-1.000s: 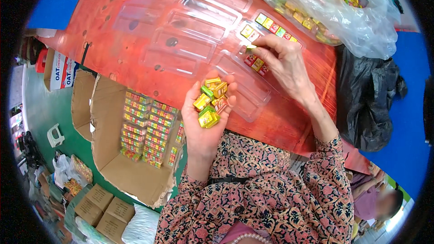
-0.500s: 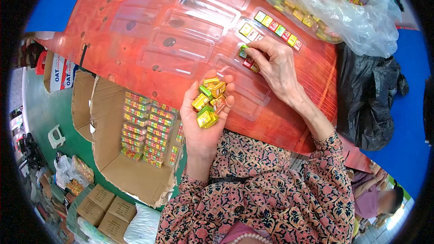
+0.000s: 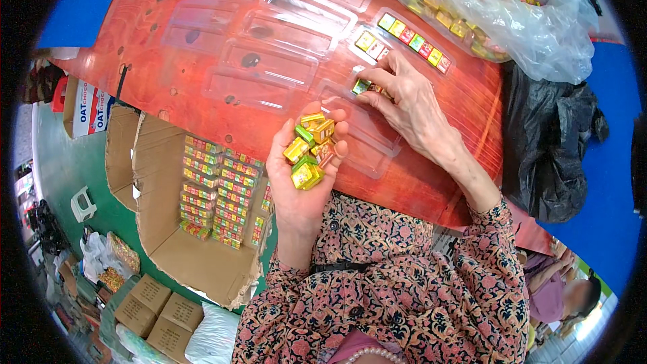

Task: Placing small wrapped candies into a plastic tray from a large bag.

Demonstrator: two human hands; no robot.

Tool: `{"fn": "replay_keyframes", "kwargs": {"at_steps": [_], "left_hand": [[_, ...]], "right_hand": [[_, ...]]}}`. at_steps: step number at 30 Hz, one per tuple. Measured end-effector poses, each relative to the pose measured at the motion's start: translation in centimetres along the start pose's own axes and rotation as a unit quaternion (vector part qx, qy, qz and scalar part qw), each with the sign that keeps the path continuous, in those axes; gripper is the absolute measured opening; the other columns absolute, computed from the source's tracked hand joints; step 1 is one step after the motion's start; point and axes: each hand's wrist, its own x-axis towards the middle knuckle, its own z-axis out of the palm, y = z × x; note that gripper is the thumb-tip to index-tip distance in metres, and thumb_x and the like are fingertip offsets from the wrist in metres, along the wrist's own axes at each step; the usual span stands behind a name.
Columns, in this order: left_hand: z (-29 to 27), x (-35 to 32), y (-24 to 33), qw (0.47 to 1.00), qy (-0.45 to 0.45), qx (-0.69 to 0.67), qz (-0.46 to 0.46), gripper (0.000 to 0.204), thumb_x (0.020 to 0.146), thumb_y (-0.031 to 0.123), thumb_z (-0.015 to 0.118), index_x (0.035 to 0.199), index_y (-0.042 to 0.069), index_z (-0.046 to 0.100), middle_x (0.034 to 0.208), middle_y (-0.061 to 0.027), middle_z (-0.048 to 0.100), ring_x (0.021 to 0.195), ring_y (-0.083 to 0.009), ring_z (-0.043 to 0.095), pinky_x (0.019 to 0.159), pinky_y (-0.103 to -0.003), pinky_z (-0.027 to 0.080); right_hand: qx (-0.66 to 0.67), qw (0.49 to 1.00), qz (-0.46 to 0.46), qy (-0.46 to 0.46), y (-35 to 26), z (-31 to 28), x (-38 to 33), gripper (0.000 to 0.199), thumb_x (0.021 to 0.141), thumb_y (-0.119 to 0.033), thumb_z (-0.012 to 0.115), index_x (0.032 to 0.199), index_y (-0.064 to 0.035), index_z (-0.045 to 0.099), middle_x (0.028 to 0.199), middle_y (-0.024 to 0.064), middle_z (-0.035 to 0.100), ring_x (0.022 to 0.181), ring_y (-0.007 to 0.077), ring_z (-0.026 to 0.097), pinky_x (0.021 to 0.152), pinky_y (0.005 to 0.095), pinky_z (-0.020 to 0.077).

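Note:
My left hand (image 3: 290, 192) is cupped palm up, holding several small wrapped candies (image 3: 311, 136) in yellow, green and orange. Over a clear plastic tray, my right hand (image 3: 419, 108) has its thumb and fingers closed round a short row of candies, with a green-wrapped candy (image 3: 360, 85) showing at its left end. The fingers hide much of that row. Just beyond, a second tray holds a few yellow and red candies (image 3: 366, 42). Farther back, another tray has a longer row of colourful candies (image 3: 412, 39).
Nested clear trays (image 3: 263, 74) lie on the red table (image 3: 155, 61). A large clear bag of candies (image 3: 539, 40) stands at the far right, above a black plastic bag (image 3: 549, 148). An open carton (image 3: 162, 209) with filled trays (image 3: 229, 195) sits at left.
My right hand has lowered the green candy into the row's left end, and its fingers now cover more of the row. My left hand has hardly moved.

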Motion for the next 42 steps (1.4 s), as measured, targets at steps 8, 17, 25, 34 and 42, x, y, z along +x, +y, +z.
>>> {"fn": "replay_keyframes", "kwargs": {"at_steps": [8, 17, 25, 34, 42], "left_hand": [[-0.1, 0.0, 0.0, 1.000, -0.010, -0.010, -0.013, 0.038, 0.091, 0.026, 0.041, 0.121, 0.004, 0.048, 0.119, -0.0236, 0.049, 0.099, -0.0320, 0.055, 0.078, -0.040, 0.051], [-0.1, 0.0, 0.2, 1.000, 0.021, -0.001, 0.001, 0.037, 0.090, 0.024, 0.043, 0.120, 0.003, 0.048, 0.119, -0.0247, 0.048, 0.100, -0.0334, 0.054, 0.077, -0.039, 0.052], [0.6, 0.3, -0.4, 0.999, 0.031, 0.041, -0.004, 0.037, 0.092, 0.028, 0.038, 0.115, 0.002, 0.050, 0.108, -0.0217, 0.057, 0.089, -0.0260, 0.060, 0.074, -0.035, 0.052], [-0.1, 0.0, -0.2, 1.000, 0.021, 0.011, -0.002, 0.038, 0.089, 0.025, 0.045, 0.120, 0.003, 0.049, 0.120, -0.0236, 0.047, 0.101, -0.0323, 0.052, 0.077, -0.038, 0.051], [-0.5, 0.1, 0.0, 1.000, 0.001, -0.012, -0.014, 0.037, 0.089, 0.024, 0.045, 0.119, 0.003, 0.049, 0.120, -0.0237, 0.047, 0.104, -0.0324, 0.050, 0.079, -0.039, 0.050]], "right_hand": [[0.018, 0.999, -0.028, -0.005, 0.0, 0.0, 0.1, 0.025, 0.076, -0.002, 0.059, 0.101, -0.0028, 0.054, 0.086, 0.0140, 0.045, 0.082, 0.0311, 0.051, 0.069, 0.0384, 0.0429], [0.072, 0.996, 0.026, 0.042, 0.8, -2.3, -0.4, 0.018, 0.085, -0.005, 0.052, 0.101, -0.0006, 0.055, 0.086, 0.0087, 0.055, 0.081, 0.0179, 0.054, 0.070, 0.0283, 0.0432], [0.369, 0.900, 0.231, 0.031, 0.6, -6.0, -4.1, 0.029, 0.084, -0.007, 0.056, 0.111, 0.0022, 0.050, 0.093, 0.0048, 0.059, 0.089, 0.0126, 0.059, 0.075, 0.0226, 0.0463], [0.304, 0.919, 0.252, 0.018, 1.1, -5.2, -5.6, 0.015, 0.081, -0.004, 0.058, 0.095, 0.0028, 0.058, 0.081, 0.0072, 0.061, 0.072, 0.0107, 0.059, 0.063, 0.0222, 0.0479], [0.292, 0.918, 0.268, -0.017, 1.4, -4.6, -6.1, 0.013, 0.085, -0.003, 0.054, 0.096, 0.0017, 0.058, 0.083, 0.0045, 0.063, 0.074, 0.0080, 0.058, 0.063, 0.0200, 0.0457]]}}
